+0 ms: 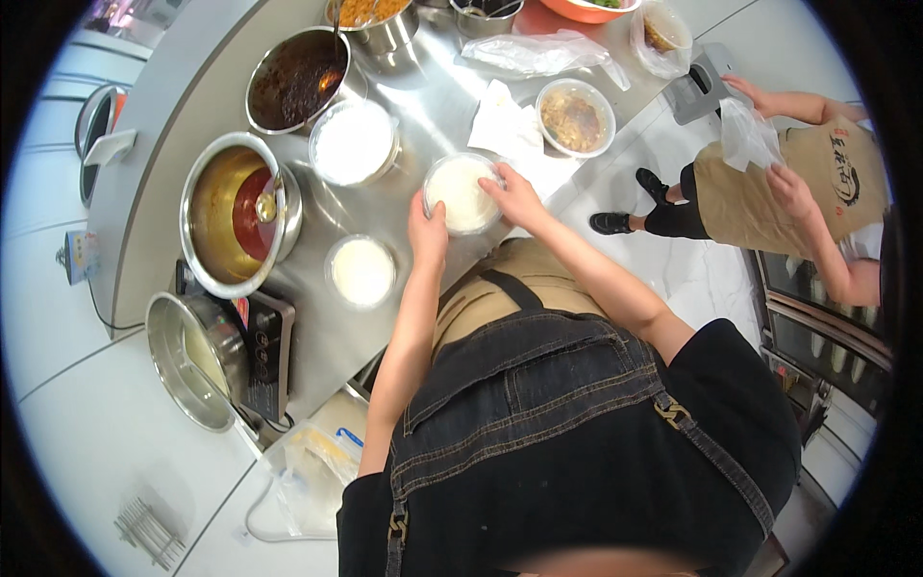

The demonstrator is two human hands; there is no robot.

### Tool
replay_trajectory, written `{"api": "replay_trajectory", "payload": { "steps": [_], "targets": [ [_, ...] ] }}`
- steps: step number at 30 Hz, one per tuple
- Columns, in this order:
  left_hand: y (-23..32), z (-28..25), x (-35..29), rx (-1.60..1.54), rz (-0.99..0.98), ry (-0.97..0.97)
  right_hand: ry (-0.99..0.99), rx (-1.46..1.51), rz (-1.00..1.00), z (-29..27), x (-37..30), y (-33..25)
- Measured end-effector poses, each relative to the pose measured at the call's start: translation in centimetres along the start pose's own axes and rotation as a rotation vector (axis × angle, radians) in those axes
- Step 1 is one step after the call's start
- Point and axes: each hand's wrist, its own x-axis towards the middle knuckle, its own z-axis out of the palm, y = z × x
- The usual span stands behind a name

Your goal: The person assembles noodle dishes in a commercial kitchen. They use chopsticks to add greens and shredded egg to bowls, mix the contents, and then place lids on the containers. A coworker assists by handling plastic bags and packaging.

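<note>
A round clear plastic tub [463,195] of smooth white food sits near the counter's front edge, between my hands. My left hand [429,231] is closed against its left side, thumb at the rim. From the right, my right hand [512,196] grips the rim, with the fingertips over the top edge. Whether a lid covers the tub is hard to tell. A second tub of white food [361,272] stands just left of my left hand. Farther back is a larger round container with a bright white top [353,142]; glare hides its detail.
Left are a steel pot of red sauce [197,226], a pot of dark paste [258,96] and a pot [173,375] by a black cooker [269,356]. Right are white paper [502,125], a tub of brown food [575,117] and a plastic bag [543,56]. A co-worker [750,197] holds a bag.
</note>
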Motion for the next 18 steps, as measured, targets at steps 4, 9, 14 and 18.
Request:
{"api": "replay_trajectory", "payload": {
  "steps": [4,9,14,18],
  "targets": [
    [4.7,1.6,-0.9,-0.007,0.076,-0.033,-0.021,0.116,0.029,-4.3,-0.9,-2.6],
    [10.4,6.3,-0.7,-0.15,0.173,-0.21,0.111,0.184,-0.044,-11.5,-1.1,-4.7],
    [12.0,13.5,2.4,0.003,0.316,-0.252,0.27,0.117,-0.044,-17.2,1.2,-2.9],
    [12.4,17.5,4.4,0.23,0.445,-0.262,0.309,0.066,-0.037,-19.7,2.9,-1.1]
  ]
}}
